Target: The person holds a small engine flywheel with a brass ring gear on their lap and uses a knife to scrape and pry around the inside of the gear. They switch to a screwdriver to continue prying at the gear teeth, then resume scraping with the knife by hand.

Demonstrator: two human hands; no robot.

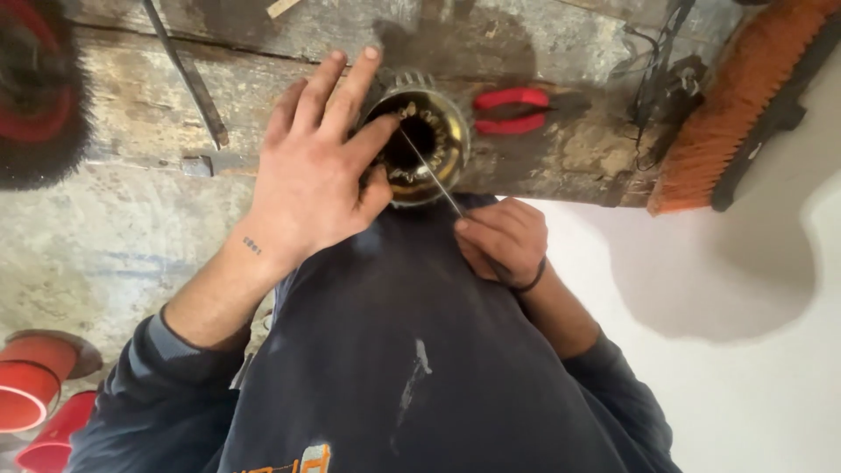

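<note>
Steadying the round metal motor stator (pixel 427 140) at the worn wooden surface (pixel 543 166) edge, your left hand (pixel 311 175) clasps its rim. Your right hand (pixel 501 238) is clenched on a thin metal rod (pixel 431 172), tip inside the bore. Red-handled pliers (pixel 512 111) lie just beside.

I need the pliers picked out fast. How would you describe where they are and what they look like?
Find the worn wooden bench along the top, then the round metal part that the left hand steadies. Just right of it lie the pliers, the only tool with bright red handles, short of the orange brush.
</note>
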